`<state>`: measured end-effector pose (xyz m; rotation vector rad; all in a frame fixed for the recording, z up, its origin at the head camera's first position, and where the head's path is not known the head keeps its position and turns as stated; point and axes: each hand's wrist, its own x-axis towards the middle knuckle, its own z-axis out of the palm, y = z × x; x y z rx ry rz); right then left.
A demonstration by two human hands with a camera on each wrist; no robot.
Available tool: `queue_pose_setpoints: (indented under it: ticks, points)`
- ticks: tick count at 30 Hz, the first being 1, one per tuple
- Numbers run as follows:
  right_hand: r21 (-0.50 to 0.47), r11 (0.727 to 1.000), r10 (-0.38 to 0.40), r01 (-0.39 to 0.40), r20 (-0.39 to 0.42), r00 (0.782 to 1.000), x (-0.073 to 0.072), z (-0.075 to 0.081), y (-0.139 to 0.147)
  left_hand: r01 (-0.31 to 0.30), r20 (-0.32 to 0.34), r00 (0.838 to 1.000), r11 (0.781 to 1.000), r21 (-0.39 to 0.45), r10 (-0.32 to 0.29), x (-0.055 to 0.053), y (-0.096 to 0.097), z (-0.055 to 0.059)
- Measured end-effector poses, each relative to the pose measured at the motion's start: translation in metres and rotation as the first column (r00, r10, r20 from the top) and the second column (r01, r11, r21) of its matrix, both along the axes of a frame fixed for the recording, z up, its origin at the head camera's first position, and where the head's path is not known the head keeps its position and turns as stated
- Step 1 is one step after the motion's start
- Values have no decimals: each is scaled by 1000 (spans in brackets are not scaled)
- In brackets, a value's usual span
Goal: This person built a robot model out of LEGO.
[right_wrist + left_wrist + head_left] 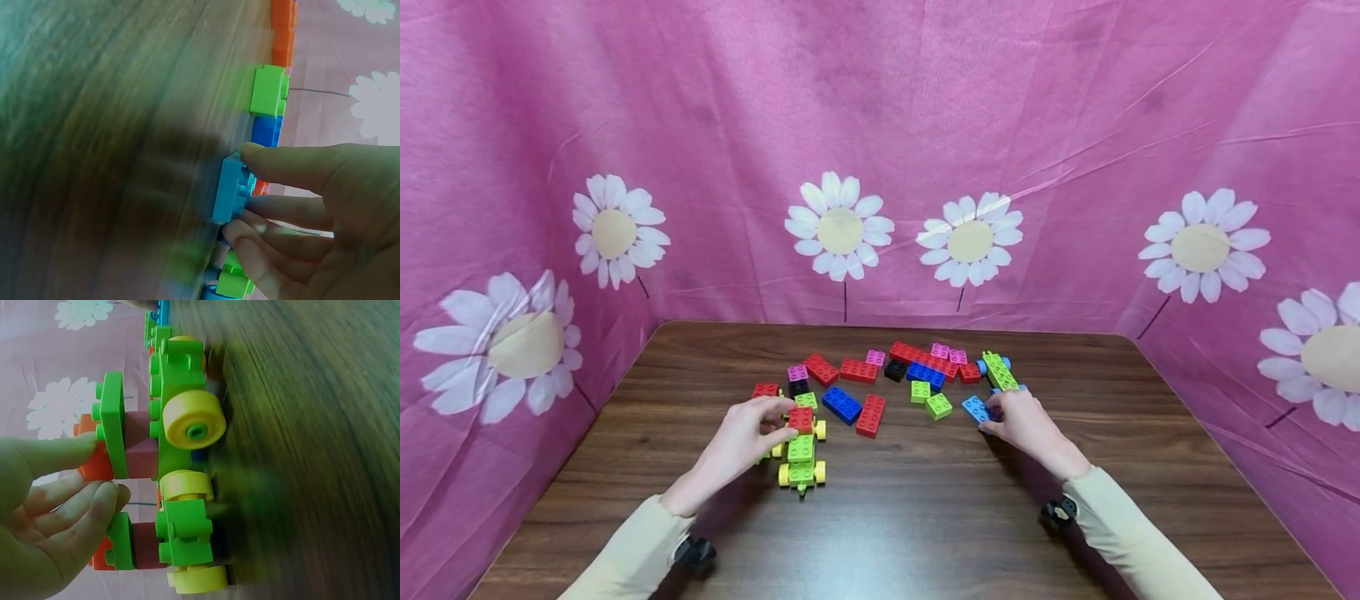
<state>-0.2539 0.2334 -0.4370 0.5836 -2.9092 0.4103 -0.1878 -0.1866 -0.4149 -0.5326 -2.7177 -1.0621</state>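
My left hand (pixel 752 433) pinches a red brick (pixel 801 419) on top of a green toy car with yellow wheels (pixel 801 450). In the left wrist view the thumb lies against that red brick (pixel 95 464), above a green plate (pixel 114 425). A second green car (pixel 187 534) stands beside the first, partly hidden by this hand in the head view. At right, my right hand (pixel 1026 427) grips a light blue brick (pixel 976 408) low over the table. The right wrist view shows thumb and fingers around the same blue brick (pixel 230 187).
Behind the hands lie loose bricks, among them a blue brick (pixel 842 405), a red brick (pixel 870 416), a lime brick (pixel 938 407) and a long red brick (pixel 917 357). A green car base with blue wheels (pixel 998 371) stands just beyond my right hand. Pink cloth hangs behind the wooden table (pixel 910 517).
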Motion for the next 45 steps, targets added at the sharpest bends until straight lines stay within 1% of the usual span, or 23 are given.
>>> queue_pose_setpoints:
  ticks: [8,12,20,22,26,29,33,37,45]
  points:
    - [-9,1000,16,-15,47,999,8,2,-4,-35,11,999,999,9,35,-1,-10,1]
    - [-10,999,38,-37,63,997,12,4,-6,-39,5,999,999,0,39,-1,-15,3]
    - [15,999,46,-49,145,988,21,8,-15,-41,-12,999,998,-45,40,-1,-30,9]
    - [15,997,67,-70,147,987,24,9,-17,-44,-17,999,998,-52,44,-1,-34,10]
    - [18,992,120,-123,112,986,31,9,-22,-53,-23,998,996,-66,52,-3,-40,12]
    - [15,989,147,-150,106,983,35,8,-26,-64,-27,998,995,-77,62,-5,-42,12]
    - [3,986,165,-167,134,977,41,8,-33,-84,-16,996,994,-75,83,-6,-44,11]
    - [4,985,172,-175,161,972,46,8,-39,-102,8,995,992,-68,103,-6,-45,10]
    - [-2,980,198,-201,191,962,52,9,-45,-128,5,992,989,-71,129,-6,-48,12]
